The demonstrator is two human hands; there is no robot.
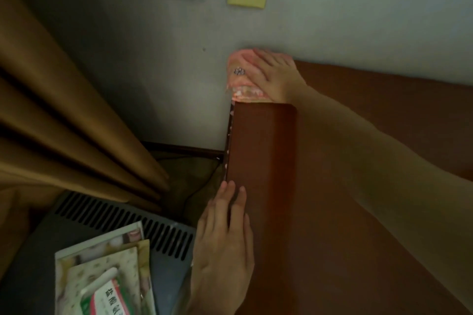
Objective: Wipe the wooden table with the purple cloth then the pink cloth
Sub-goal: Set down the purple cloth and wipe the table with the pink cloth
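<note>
In the head view we are pressing the pink cloth [242, 73] flat-fingered with our right hand [268, 77] at the wooden table [358, 225]'s far left corner, left hand [225, 235] resting straight-fingered on the edge, judging it soft, light, best held under the palm.

Pink cloth [238, 77] on wooden table [332, 212]

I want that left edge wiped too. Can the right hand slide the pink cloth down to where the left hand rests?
Probably yes. The right hand presses the pink cloth at the far corner, and the table edge toward the left hand looks bare.
</note>
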